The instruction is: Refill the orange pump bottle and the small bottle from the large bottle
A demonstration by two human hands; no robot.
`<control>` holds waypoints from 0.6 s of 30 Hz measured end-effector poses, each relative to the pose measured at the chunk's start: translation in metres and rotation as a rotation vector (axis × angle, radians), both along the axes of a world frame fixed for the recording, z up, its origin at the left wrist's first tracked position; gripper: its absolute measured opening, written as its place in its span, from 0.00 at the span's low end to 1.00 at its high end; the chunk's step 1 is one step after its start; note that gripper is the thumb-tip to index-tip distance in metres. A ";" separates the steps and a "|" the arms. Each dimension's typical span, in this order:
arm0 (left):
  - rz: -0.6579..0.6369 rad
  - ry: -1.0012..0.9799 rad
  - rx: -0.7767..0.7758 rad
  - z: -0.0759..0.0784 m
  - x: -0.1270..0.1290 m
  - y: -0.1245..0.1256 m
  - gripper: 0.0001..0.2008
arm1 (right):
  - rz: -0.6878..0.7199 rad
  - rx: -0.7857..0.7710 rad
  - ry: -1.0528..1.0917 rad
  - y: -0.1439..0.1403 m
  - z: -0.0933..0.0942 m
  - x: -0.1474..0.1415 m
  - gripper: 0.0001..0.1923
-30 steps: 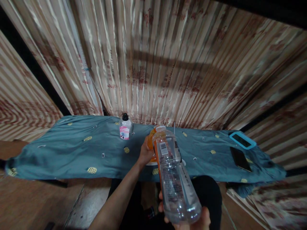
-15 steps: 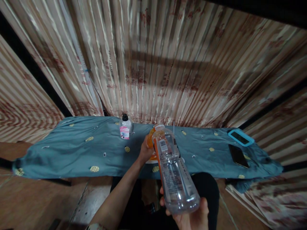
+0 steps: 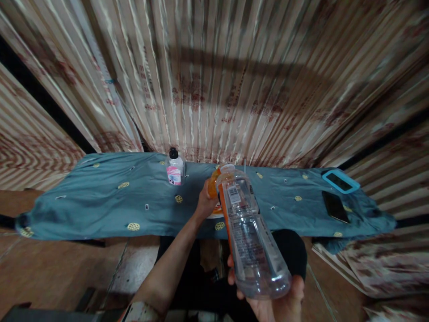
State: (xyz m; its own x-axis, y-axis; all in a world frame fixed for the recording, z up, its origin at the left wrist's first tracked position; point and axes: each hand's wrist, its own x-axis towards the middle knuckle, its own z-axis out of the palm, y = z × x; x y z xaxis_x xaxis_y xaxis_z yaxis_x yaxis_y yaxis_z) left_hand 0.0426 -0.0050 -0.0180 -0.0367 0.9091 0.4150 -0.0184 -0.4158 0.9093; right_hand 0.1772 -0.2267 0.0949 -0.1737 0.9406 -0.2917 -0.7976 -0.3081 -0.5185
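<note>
My right hand [image 3: 275, 306] grips a large clear plastic bottle [image 3: 253, 250] near its base. This bottle is tilted, its mouth pointing away from me over the table, and has an orange strip and a barcode label. My left hand [image 3: 205, 202] is closed around an orange bottle-like container [image 3: 213, 184] beside the clear bottle's mouth end. The clear bottle covers much of that container, so its full shape is hidden. An orange-and-white part shows below my left hand.
A black-capped bottle with a pink label [image 3: 174, 172] stands left on the teal tablecloth [image 3: 100, 205]. At the right lie a black phone [image 3: 335, 207] and a light-blue framed device [image 3: 353, 184]. A thin upright stick [image 3: 244, 165] shows behind. A striped curtain [image 3: 208, 98] hangs along the back.
The view has tilted down slightly, so the table sits higher in the picture. The clear bottle and my right hand have shifted a little right. Both hands keep their holds.
</note>
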 end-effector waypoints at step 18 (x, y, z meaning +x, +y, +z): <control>-0.036 -0.075 -0.085 0.005 0.002 -0.007 0.26 | 0.039 0.027 0.017 -0.003 0.009 -0.001 0.42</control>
State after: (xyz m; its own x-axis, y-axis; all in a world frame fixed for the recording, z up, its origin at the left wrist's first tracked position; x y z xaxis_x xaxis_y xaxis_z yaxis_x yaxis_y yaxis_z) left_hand 0.0442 -0.0120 -0.0128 -0.0312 0.9422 0.3335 -0.1016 -0.3349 0.9368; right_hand 0.1760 -0.2302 0.1034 -0.2154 0.9404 -0.2631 -0.7937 -0.3256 -0.5139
